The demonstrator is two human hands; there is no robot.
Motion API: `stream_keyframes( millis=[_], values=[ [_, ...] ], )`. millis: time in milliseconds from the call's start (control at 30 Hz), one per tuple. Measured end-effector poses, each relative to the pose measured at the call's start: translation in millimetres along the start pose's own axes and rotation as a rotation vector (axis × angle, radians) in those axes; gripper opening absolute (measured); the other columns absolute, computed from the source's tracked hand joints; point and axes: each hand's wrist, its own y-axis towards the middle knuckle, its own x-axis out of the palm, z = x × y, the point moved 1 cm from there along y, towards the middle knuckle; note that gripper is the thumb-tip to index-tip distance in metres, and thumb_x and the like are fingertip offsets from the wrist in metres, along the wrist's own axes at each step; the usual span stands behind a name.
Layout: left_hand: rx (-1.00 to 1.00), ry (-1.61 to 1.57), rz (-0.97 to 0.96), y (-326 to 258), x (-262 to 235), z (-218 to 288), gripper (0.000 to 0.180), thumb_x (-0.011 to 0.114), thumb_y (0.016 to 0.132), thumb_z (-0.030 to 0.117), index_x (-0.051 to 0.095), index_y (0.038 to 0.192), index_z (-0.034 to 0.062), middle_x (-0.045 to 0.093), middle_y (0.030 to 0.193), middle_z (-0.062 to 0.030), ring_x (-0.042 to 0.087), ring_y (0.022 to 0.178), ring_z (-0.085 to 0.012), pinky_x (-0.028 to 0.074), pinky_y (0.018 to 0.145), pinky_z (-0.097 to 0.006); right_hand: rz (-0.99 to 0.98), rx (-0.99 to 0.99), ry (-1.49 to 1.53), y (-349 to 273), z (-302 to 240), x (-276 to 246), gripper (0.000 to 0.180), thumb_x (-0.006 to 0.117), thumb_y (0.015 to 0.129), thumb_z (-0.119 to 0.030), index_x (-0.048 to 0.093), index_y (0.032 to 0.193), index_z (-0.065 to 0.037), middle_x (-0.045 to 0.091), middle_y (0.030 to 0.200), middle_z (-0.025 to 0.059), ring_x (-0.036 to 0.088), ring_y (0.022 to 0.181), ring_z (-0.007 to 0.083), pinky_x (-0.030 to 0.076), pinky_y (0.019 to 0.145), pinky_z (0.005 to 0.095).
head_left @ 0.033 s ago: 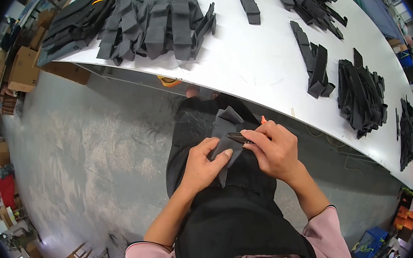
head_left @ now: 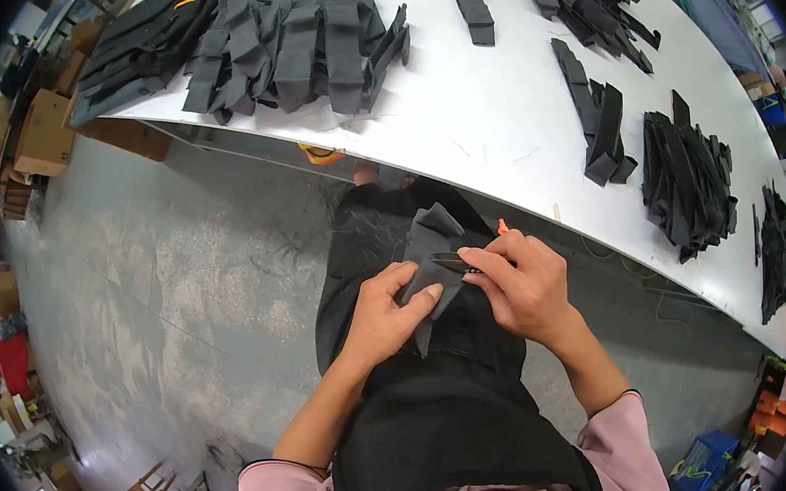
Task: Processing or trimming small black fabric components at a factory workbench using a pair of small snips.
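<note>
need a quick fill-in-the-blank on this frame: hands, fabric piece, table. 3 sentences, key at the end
1. The left hand grips a dark grey fabric piece held over the person's ____.
2. The right hand holds small thread snips with an ____ handle tip.
3. The stacks of dark fabric pieces lie on a ____ table.

Missing words: lap; orange; white

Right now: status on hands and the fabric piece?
Left hand pinching dark grey fabric piece over lap. Right hand holding small snips at its edge. White table ahead, fabric stacks on it. Nothing blocking.
</note>
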Motion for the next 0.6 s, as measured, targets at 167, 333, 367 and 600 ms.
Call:
stream_keyframes(
  millis=[167,333,367,600],
  values=[
    [-0.033,0.038,-0.11,1,-4,2,0.024,0.065,0.078,0.019,0.061,0.087,-0.0028,0.053,0.074,-0.0084,0.05,0.074,-0.0179,0.04,0.069,-0.031,-0.071,-0.093,0.006,-1,7,-7,0.033,0.075,0.064,-0.007,0.067,0.096,-0.009,0.055,0.075,0.0032,0.05,0.057,0.0211,0.039,0.051,0.0298],
    [0.02,0.051,-0.262,0,-10,-1,0.022,0.065,0.078,0.018,0.06,0.084,-0.0023,0.055,0.075,-0.008,0.052,0.082,-0.0187,0.039,0.082,-0.032,-0.18,0.053,0.304,0,17,-5,0.026,0.073,0.07,-0.01,0.064,0.094,-0.006,0.051,0.074,0.0023,0.051,0.058,0.0162,0.039,0.051,0.0269],
    [0.022,0.019,-0.253,-2,-10,0,0.021,0.065,0.078,0.019,0.06,0.084,-0.0017,0.056,0.076,-0.0079,0.053,0.085,-0.0189,0.038,0.089,-0.033,-0.225,0.205,0.501,-3,20,-1,0.026,0.073,0.072,-0.01,0.064,0.095,-0.006,0.052,0.075,0.0015,0.051,0.058,0.0137,0.038,0.051,0.0248],
    [0.113,0.133,-0.324,4,-8,-10,0.022,0.066,0.08,0.021,0.061,0.087,0.0007,0.059,0.077,-0.0082,0.056,0.09,-0.0224,0.03,0.105,-0.041,-0.085,1.066,1.976,-42,13,33,0.025,0.068,0.084,-0.014,0.059,0.103,0.0,0.057,0.084,0.0017,0.045,0.058,0.0031,0.035,0.055,0.0158]
  ],
)
